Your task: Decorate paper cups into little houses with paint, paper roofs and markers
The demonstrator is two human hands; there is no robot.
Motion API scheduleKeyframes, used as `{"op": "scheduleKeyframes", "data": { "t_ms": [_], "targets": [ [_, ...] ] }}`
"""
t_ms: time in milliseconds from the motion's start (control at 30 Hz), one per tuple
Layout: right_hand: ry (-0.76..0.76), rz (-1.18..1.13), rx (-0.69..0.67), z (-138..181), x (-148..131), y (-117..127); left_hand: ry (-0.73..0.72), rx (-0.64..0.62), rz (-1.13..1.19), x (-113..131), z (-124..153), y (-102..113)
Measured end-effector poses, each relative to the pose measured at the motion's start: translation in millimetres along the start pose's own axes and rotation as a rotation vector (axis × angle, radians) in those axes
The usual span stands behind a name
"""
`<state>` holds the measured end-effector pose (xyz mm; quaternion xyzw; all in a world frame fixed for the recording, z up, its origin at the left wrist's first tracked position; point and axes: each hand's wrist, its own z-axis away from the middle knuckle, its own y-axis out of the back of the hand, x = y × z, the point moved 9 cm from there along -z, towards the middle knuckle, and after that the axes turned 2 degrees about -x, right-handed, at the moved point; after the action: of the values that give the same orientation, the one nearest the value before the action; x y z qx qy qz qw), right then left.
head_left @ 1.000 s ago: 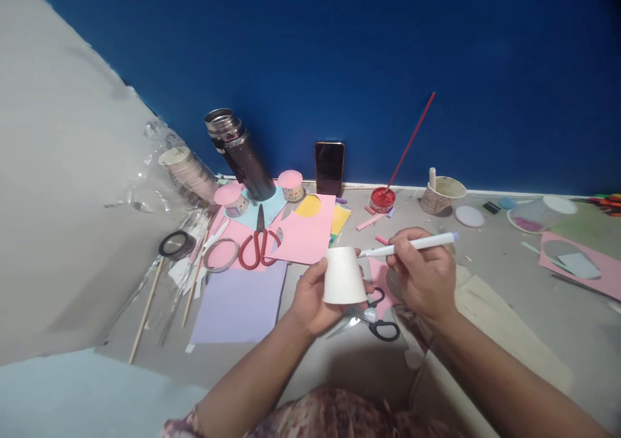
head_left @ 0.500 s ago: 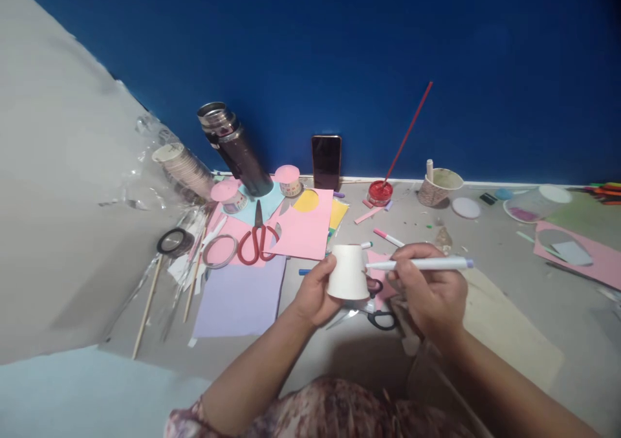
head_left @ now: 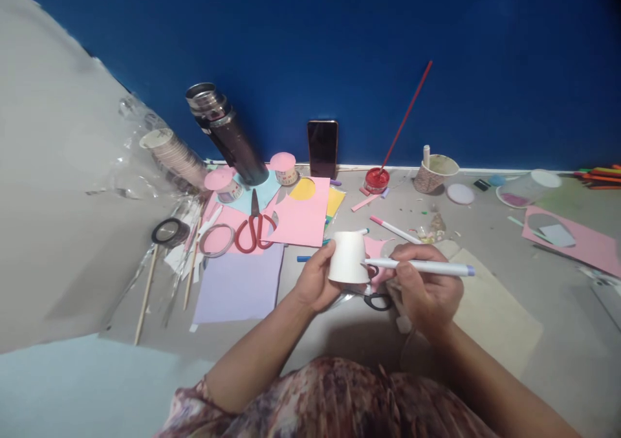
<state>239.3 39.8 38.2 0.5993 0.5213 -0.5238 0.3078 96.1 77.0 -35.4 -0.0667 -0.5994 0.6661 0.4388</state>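
A plain white paper cup [head_left: 348, 258], narrow end up, is held above the table by my left hand [head_left: 317, 279], with the thumb along its left side. My right hand [head_left: 429, 289] grips a white felt-tip pen [head_left: 431, 268] with a lilac end. The pen lies almost level, and its tip is at the cup's right side; whether it touches I cannot tell. Below and behind the cup are black-handled scissors [head_left: 378, 302], partly hidden, and a pink paper piece [head_left: 376, 249]. A pink-capped marker [head_left: 395, 229] lies beyond my right hand.
Red-handled scissors [head_left: 255, 228] rest by pink paper [head_left: 310, 221] and a lilac sheet [head_left: 237, 289]. Behind stand a dark flask [head_left: 233, 137], a phone [head_left: 323, 148], a red paint jar [head_left: 377, 180] with a stick, and a patterned cup [head_left: 429, 178]. Stacked cups [head_left: 174, 156] lean left.
The pen's tip has come closer to the cup's right side. The cup is tilted slightly differently in my left hand. The whole view has shifted a little, so the table things appear higher.
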Motion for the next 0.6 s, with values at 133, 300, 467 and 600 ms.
{"op": "scheduleKeyframes", "data": {
  "t_ms": [133,300,467,600],
  "targets": [
    [0.037,0.014,-0.006,2.4,2.3,2.4,-0.001,0.014,-0.017,-0.9,-1.1,2.5],
    [0.057,0.034,-0.016,6.3,8.6,2.1,-0.001,0.016,-0.033,-2.1,-1.9,3.8],
    [0.077,0.086,-0.024,7.9,9.6,3.3,-0.004,0.013,-0.029,-3.0,-1.3,2.7],
    [0.093,0.084,-0.020,5.6,5.6,2.7,-0.022,0.018,-0.034,-3.3,-0.9,2.2]
  ]
}}
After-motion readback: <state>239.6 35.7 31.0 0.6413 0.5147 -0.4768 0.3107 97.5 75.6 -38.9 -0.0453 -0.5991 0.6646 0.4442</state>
